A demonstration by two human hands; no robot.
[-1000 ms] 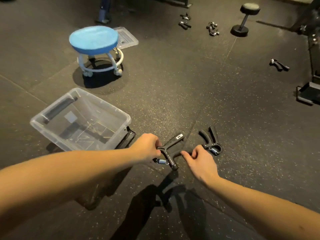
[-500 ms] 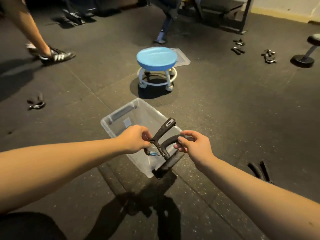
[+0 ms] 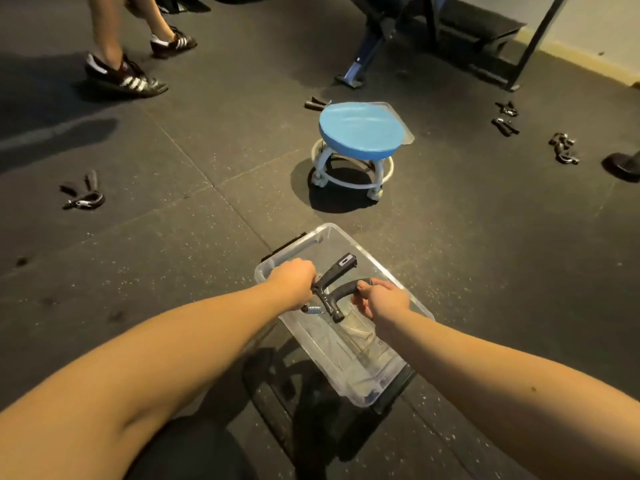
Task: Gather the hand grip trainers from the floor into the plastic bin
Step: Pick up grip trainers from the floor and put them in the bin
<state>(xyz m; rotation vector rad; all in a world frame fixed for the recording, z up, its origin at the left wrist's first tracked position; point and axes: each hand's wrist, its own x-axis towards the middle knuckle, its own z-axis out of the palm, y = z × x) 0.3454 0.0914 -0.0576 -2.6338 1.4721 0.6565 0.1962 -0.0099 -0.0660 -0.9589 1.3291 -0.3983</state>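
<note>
A black hand grip trainer (image 3: 334,280) with a metal spring hangs over the clear plastic bin (image 3: 412,308). My left hand (image 3: 294,280) grips its spring end, and my right hand (image 3: 379,299) holds the curved handle. The bin stands on the dark rubber floor just in front of me. More grip trainers lie on the floor: one at the left (image 3: 83,195), one behind the stool (image 3: 315,103), and several at the far right (image 3: 505,124) (image 3: 562,152).
A blue round stool (image 3: 362,128) on casters stands beyond the bin, with a clear lid (image 3: 407,136) behind it. Another person's legs and striped shoes (image 3: 126,77) are at the upper left. A bench frame (image 3: 360,62) is at the back, a dumbbell end (image 3: 623,164) at the right edge.
Both hands lifted the grip trainer off the floor and carried it left, over the bin. My view swung left; the second trainer that lay next to it is out of view.
</note>
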